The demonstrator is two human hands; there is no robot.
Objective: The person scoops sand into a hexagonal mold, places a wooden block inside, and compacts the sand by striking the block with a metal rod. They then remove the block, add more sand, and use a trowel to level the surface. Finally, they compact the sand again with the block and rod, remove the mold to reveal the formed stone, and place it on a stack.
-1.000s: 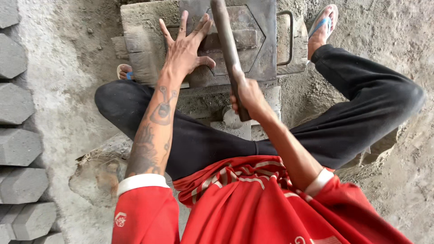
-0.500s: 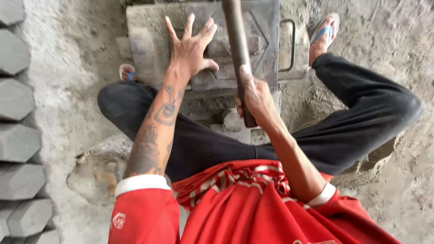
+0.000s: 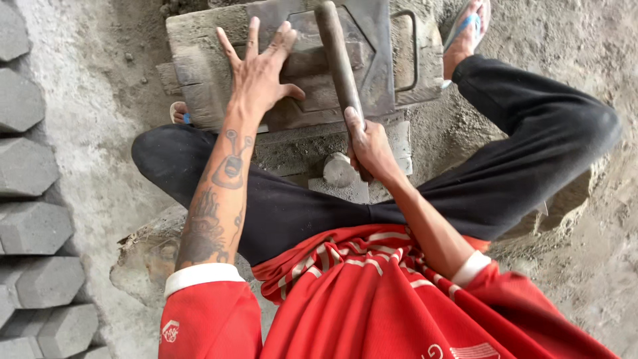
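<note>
Metal mould (image 3: 372, 60), left hand (image 3: 260, 73) spread flat on it, right hand (image 3: 367, 143) gripping one wooden bar (image 3: 337, 60)

I see my left hand (image 3: 260, 74) spread flat on the metal mould (image 3: 372, 60) at upper centre of the frame. My right hand (image 3: 367, 145) grips the wooden handle (image 3: 337, 56), which slants up across the mould. Grey hexagonal blocks (image 3: 32, 219) line the left edge, on sandy ground (image 3: 585, 266).
</note>
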